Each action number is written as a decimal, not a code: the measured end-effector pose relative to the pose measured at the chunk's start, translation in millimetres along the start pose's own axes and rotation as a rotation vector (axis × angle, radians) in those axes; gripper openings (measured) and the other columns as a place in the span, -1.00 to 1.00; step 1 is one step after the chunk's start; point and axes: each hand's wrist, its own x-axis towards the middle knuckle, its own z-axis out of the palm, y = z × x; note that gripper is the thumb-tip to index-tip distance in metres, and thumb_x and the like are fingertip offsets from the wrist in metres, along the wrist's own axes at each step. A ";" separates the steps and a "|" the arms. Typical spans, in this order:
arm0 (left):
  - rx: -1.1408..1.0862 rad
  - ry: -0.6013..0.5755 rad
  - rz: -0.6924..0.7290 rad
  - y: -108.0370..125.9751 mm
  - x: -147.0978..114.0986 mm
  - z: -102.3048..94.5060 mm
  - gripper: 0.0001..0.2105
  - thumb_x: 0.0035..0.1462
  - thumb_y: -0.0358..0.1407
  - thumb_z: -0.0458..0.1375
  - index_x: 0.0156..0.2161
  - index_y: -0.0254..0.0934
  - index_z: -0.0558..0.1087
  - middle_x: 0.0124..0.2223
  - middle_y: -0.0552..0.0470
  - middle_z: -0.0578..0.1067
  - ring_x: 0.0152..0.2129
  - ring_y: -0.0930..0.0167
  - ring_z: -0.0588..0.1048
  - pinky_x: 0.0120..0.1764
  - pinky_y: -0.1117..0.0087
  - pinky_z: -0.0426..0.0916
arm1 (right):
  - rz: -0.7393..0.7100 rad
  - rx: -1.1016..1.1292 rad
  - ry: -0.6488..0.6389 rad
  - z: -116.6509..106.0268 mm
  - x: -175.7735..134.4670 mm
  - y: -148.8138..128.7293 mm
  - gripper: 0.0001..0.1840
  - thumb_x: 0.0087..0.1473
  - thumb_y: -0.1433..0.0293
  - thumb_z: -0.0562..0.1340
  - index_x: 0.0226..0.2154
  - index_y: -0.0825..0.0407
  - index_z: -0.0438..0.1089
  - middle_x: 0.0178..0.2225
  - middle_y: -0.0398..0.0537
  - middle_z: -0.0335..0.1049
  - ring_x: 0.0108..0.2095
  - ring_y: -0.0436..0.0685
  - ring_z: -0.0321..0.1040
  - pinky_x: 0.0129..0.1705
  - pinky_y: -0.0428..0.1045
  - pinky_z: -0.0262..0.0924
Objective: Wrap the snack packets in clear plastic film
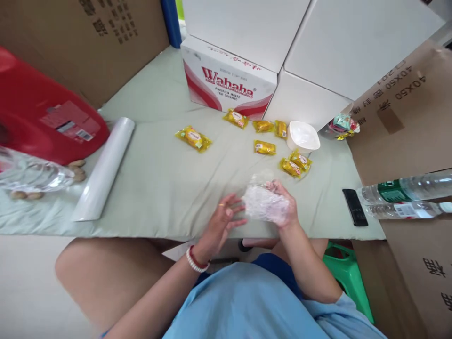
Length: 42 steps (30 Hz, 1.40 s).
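My right hand is closed around a wad of crumpled clear plastic film, held low over the near edge of the table. Whether anything is wrapped inside the film I cannot tell. Just to its left, my left hand has its fingers apart and holds nothing; its fingertips come close to the film. Beyond the hands lie several small yellow-wrapped snack packets, among them one in the middle, one off to the left and one beside another at the right. A white bowl stands behind these.
At left are a red jug, a white roll and a clear plastic bottle. A Wahaha box and white boxes line the back. A black phone and two water bottles lie at right, near a cardboard box.
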 end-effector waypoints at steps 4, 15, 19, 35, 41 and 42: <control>-0.300 -0.134 -0.248 -7.3 6.1 22.1 -0.43 -0.07 0.01 0.56 -0.01 -0.20 0.54 -0.02 -0.08 0.59 -0.10 0.26 0.57 -0.11 0.27 0.52 | -0.057 -0.079 0.046 -1.5 -15.2 21.8 -0.65 0.06 0.13 0.50 -0.37 -0.08 0.37 -0.30 -0.17 0.56 -0.31 0.07 0.45 -0.20 -0.02 0.38; 0.000 0.133 -0.136 11.1 6.5 -9.6 -0.58 -0.10 -0.02 0.56 -0.30 -0.28 0.56 -0.37 0.07 0.54 -0.42 0.49 0.46 -0.31 0.47 0.34 | -0.165 -0.087 0.062 -34.8 -38.0 -2.0 -0.68 0.08 0.11 0.48 -0.38 -0.09 0.40 -0.23 -0.15 0.50 -0.44 0.01 0.22 -0.36 -0.03 0.23; -0.204 0.102 -0.138 18.0 -0.3 -6.7 -0.65 -0.02 -0.11 0.54 -0.30 -0.21 0.50 -0.15 0.06 0.58 -0.20 0.41 0.53 -0.11 0.36 0.45 | -0.036 -0.241 -0.018 -41.6 -42.9 4.6 -0.68 0.11 0.06 0.41 -0.38 -0.09 0.42 -0.16 -0.07 0.54 -0.30 0.10 0.37 -0.23 0.04 0.33; -0.108 0.161 -0.008 32.6 -15.7 3.3 -0.54 0.04 0.00 0.49 -0.23 -0.16 0.35 -0.15 0.09 0.60 -0.22 0.38 0.59 -0.06 0.31 0.47 | -0.137 -0.700 -0.166 -16.9 -44.1 8.6 -0.65 0.05 0.04 0.48 -0.32 -0.04 0.54 -0.40 -0.16 0.40 -0.41 0.03 0.26 -0.34 -0.03 0.20; -0.225 0.335 -0.045 26.7 -16.6 -18.0 -0.55 -0.02 -0.11 0.52 -0.27 -0.17 0.31 -0.26 0.16 0.56 -0.32 0.44 0.58 -0.08 0.34 0.47 | -0.039 -0.551 0.089 -45.8 -48.1 7.9 -0.53 -0.11 0.00 0.55 -0.40 -0.03 0.46 -0.55 -0.27 0.22 -0.56 -0.05 0.00 -0.55 -0.08 -0.07; -0.263 0.340 -0.053 25.6 -19.0 -20.9 -0.57 -0.03 -0.15 0.52 -0.29 -0.17 0.33 -0.27 0.16 0.56 -0.32 0.45 0.58 -0.09 0.35 0.47 | -0.019 -0.539 0.123 -49.8 -50.0 8.6 -0.52 -0.13 -0.01 0.56 -0.41 -0.02 0.45 -0.57 -0.29 0.17 -0.58 -0.07 -0.04 -0.57 -0.09 -0.11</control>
